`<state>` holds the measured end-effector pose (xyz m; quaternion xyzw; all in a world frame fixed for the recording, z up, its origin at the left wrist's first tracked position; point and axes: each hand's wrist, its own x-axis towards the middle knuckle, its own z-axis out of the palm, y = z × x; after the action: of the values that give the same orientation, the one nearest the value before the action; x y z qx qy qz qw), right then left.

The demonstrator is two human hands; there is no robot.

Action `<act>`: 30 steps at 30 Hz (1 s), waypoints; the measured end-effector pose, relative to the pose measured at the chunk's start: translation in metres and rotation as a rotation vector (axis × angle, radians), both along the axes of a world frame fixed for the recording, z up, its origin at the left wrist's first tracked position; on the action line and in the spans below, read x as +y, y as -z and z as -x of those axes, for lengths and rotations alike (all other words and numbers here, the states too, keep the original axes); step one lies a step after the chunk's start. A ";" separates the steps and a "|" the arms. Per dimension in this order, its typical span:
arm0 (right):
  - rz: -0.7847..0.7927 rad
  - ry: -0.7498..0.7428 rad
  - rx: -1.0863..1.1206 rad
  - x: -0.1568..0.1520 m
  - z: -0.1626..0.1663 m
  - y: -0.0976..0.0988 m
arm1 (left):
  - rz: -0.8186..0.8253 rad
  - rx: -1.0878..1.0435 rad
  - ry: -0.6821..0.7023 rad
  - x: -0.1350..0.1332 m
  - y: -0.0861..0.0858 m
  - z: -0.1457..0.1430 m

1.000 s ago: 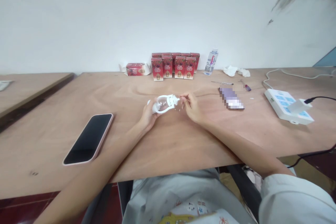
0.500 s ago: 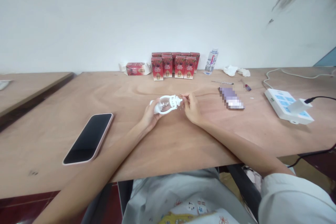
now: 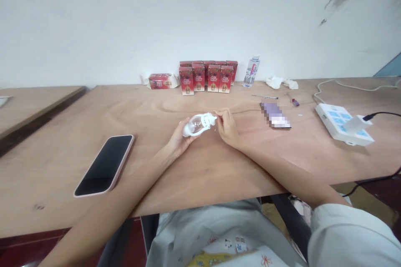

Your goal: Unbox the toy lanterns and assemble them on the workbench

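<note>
A small clear baby bottle (image 3: 197,124) with white handles and a white teat lies tilted in my left hand (image 3: 179,138), its tip pointing right. My left fingers wrap round its white base. At the teat's tip is my right hand (image 3: 228,129), thumb and index finger pinched together. Whether they grip the teat itself or some tiny thing beside it is too small to tell. Tiny white specks show just below the tip.
Several red boxes (image 3: 214,78) stand against the wall, with another red box (image 3: 160,81) lying beside them. A water bottle (image 3: 251,71), crumpled tissues (image 3: 275,82), a purple-screened phone (image 3: 275,115) and a power strip (image 3: 340,123) are rightward. A black-screened phone (image 3: 105,166) lies left.
The baby bottle has rolled slightly in my left hand, so its handles sit at a different angle. My right hand stays pinched at the tip, barely shifted.
</note>
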<state>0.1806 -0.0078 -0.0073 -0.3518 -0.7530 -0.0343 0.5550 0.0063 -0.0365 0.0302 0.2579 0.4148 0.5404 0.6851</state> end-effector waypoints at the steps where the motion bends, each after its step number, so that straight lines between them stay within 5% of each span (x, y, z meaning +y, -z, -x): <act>1: 0.008 -0.009 0.001 0.000 -0.001 -0.001 | 0.005 -0.006 -0.001 -0.001 -0.001 -0.001; 30: 0.018 -0.075 -0.163 0.006 -0.018 -0.013 | -0.097 0.052 -0.140 -0.006 0.003 0.000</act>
<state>0.1982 -0.0019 0.0053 -0.3242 -0.8087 -0.0350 0.4896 0.0066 -0.0423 0.0274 0.2752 0.4229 0.5994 0.6214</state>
